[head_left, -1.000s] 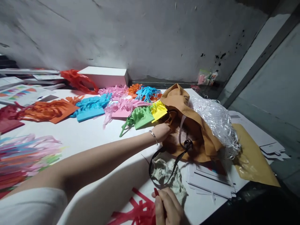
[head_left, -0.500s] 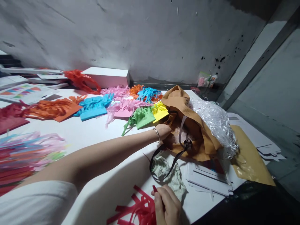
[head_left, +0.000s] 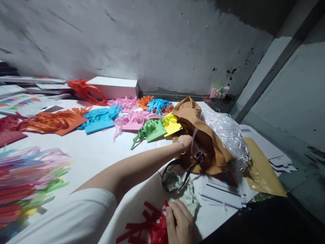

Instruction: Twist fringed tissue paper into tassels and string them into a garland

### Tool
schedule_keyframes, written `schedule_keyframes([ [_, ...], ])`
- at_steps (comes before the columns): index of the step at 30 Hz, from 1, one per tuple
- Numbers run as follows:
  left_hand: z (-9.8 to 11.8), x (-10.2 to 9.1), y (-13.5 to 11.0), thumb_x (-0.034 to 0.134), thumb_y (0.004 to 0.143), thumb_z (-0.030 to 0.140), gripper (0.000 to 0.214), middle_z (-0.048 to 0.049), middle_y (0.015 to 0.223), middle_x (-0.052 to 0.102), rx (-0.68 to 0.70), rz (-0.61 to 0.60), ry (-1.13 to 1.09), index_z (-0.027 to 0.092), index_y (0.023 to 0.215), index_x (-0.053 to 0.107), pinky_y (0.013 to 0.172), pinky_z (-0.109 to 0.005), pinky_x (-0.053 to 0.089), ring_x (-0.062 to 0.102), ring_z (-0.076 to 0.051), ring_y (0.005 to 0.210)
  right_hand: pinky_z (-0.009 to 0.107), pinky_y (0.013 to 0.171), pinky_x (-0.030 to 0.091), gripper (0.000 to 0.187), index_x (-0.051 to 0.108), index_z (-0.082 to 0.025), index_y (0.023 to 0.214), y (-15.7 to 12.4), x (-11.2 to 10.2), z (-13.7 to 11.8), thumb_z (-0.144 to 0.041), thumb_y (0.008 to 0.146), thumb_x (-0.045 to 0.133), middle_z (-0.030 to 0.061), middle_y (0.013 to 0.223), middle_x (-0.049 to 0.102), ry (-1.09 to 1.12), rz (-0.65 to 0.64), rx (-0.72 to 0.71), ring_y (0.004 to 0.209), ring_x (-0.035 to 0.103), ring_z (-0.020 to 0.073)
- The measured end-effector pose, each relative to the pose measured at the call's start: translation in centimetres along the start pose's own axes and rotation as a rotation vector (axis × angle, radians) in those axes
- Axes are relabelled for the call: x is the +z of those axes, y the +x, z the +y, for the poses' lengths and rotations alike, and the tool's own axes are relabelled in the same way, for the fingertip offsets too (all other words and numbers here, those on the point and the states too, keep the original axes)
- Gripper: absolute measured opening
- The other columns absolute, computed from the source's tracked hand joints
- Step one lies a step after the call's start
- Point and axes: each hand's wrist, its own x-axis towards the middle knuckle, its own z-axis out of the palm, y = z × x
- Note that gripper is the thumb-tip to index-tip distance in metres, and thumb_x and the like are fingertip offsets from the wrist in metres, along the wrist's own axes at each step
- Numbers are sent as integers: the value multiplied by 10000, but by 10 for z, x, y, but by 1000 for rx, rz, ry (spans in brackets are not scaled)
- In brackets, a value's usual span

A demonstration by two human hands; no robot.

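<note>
My left hand, with a thin bracelet at the wrist, reaches across the white table into the mouth of a brown cloth bag. Its fingers are hidden inside the bag. The bag's black strap loops over a crumpled grey-green cloth. At the near edge my right hand is closed on a red fringed paper. A tangle of white plastic strings lies against the bag's far side.
Fringed papers lie in a row: green, yellow, pink, blue, orange. Mixed coloured strips sit at left. A white box stands by the wall. Printed sheets and a tan envelope lie at right.
My left hand has slid further right, deeper into the brown bag's opening. My right hand keeps its hold on the red fringed paper near the table's edge.
</note>
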Motion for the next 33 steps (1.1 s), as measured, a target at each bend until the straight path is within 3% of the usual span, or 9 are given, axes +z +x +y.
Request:
schedule_keyframes([
  [6,-7,-15,-10,605,957,327,304,-97,1198,624,-69,23,-177,143,1198,602,878,-429,558,637,-225,1033,259,633,474,317,602,-218,806,-1,-1,-2,-212,1002,353,29,709,614,7,1,10,673,604,166],
  [9,-9,-33,-36,634,927,285,214,-74,1024,667,-66,73,-365,114,1054,656,797,-332,549,644,-187,907,253,641,487,309,608,-215,809,3,-7,-6,-202,1001,366,25,713,606,9,-31,26,679,611,160],
  [11,-9,-42,-67,620,916,282,193,-47,838,656,-83,89,-521,101,965,664,652,-247,505,611,-135,722,241,645,502,292,616,-213,824,7,-14,-9,-196,1001,385,23,725,621,27,-37,26,685,628,152],
  [14,-6,-45,-132,566,911,406,312,0,645,553,-132,54,-758,104,855,619,465,-197,374,454,-73,494,209,654,523,253,629,-209,856,10,-27,-15,-178,997,422,22,757,657,83,-11,2,701,663,135],
  [18,3,-37,-226,640,798,572,446,49,591,442,-230,-11,-1091,143,766,527,395,-174,285,329,-41,435,214,698,538,205,655,-200,953,4,-41,-34,-153,979,457,38,817,688,109,41,-47,757,692,149],
  [22,15,-25,-295,809,692,509,460,50,583,467,-363,17,-1542,138,754,543,368,-152,261,335,-33,439,223,714,521,199,637,-189,972,-1,-45,-69,-111,962,454,34,800,657,154,-22,-83,739,667,142],
  [27,22,-12,-340,795,741,489,425,33,562,497,-358,162,-1599,128,737,571,371,-142,299,388,-56,476,203,657,501,175,614,-184,865,0,-33,-111,-115,957,483,18,735,633,135,-107,-149,664,627,121],
  [33,17,-5,-371,726,794,532,437,13,594,543,-306,275,-1405,118,755,593,402,-166,323,397,-58,469,195,575,438,266,569,-195,733,-12,-20,-133,-171,976,462,-15,643,569,135,-221,-73,580,550,102],
])
